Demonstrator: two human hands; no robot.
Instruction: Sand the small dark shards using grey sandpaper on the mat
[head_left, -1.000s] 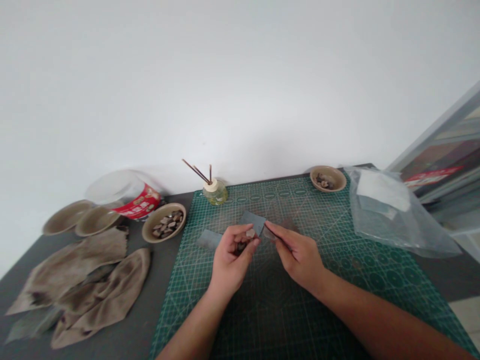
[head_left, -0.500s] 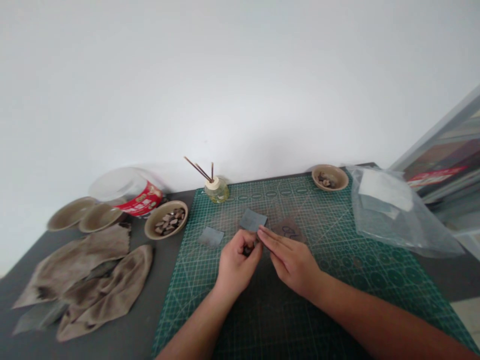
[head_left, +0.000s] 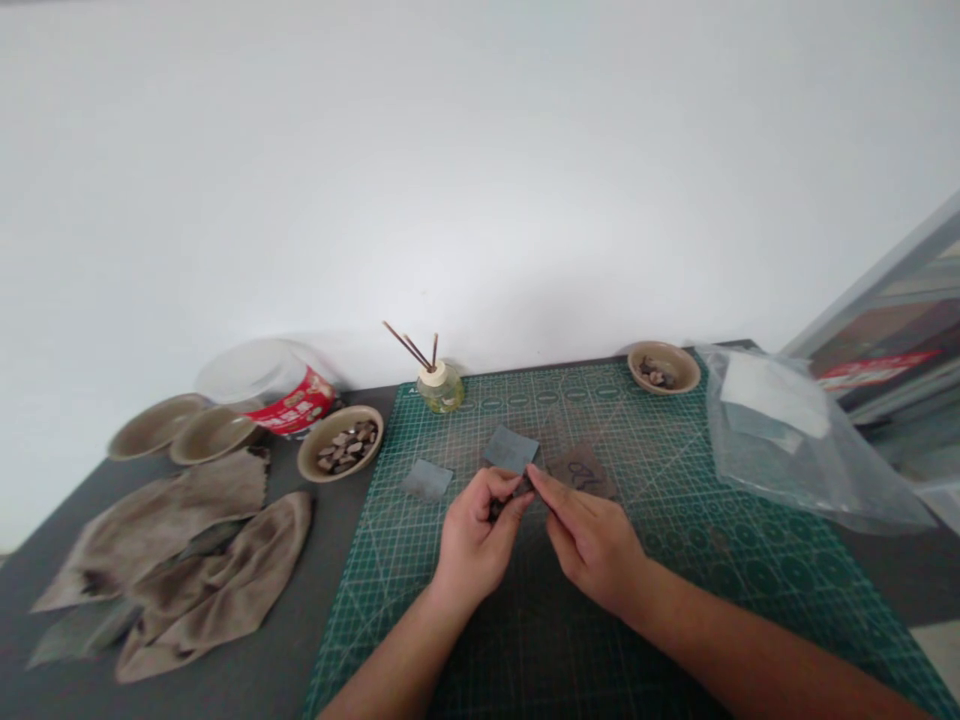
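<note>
Above the cutting mat (head_left: 420, 570), my left hand (head_left: 476, 540) is closed with thumb and bent fingers around a small dark stone (head_left: 523, 486), mostly hidden by the fingers. My right hand (head_left: 600, 545) presses its straight, joined fingertips against the stone. A thin dark edge under those fingers looks like a piece of sandpaper (head_left: 545, 506); most of it is covered. Just beyond the hands lie a grey sandpaper square (head_left: 511, 447) and a brown sandpaper piece (head_left: 585, 470) with handwritten marks. Another grey square (head_left: 427, 480) is to their left.
A bowl of stone chips (head_left: 346, 448) stands left of the mat, near two other bowls (head_left: 154, 425), a red-labelled plastic tub (head_left: 292, 400) and brown cloths (head_left: 225, 590). A reed diffuser (head_left: 442, 388), a bowl with few stones (head_left: 682, 375) and a plastic bag (head_left: 817, 460) sit farther back.
The view has shifted slightly, so everything appears a little lower and farther right. My right fingertips have shifted a little over the stone, and more of its dark surface shows.
</note>
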